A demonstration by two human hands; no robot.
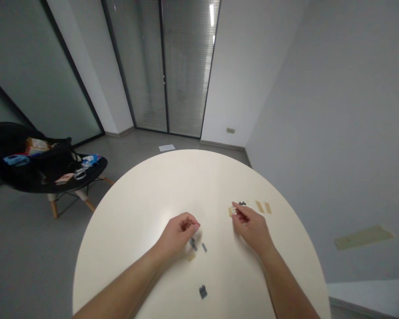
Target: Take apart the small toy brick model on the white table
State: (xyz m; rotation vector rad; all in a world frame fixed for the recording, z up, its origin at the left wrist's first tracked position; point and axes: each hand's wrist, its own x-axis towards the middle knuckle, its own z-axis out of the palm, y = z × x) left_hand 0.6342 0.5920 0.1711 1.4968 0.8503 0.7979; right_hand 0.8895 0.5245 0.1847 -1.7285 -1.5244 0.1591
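Note:
Over the middle of the round table [193, 177], my left hand [179, 232] is closed, with thumb and index fingertip pinched together. Whatever is in that pinch is too small to make out. Just below its fingers lie small grey pieces [193, 244], a separate grey strip [204, 247] and a tan tape piece [191, 257]. My right hand [251, 226] is at the right side, its index finger and thumb apart beside a pale strip with tan tape [230, 212]. A small black toothed piece [242, 203] shows just past its index finger.
Two tan tape strips [263, 207] lie right of my right hand. A dark grey piece [203, 291] sits nearer the table's front. A black chair [16, 181] holding a bag and packets stands at the left. A wall [352, 133] rises on the right.

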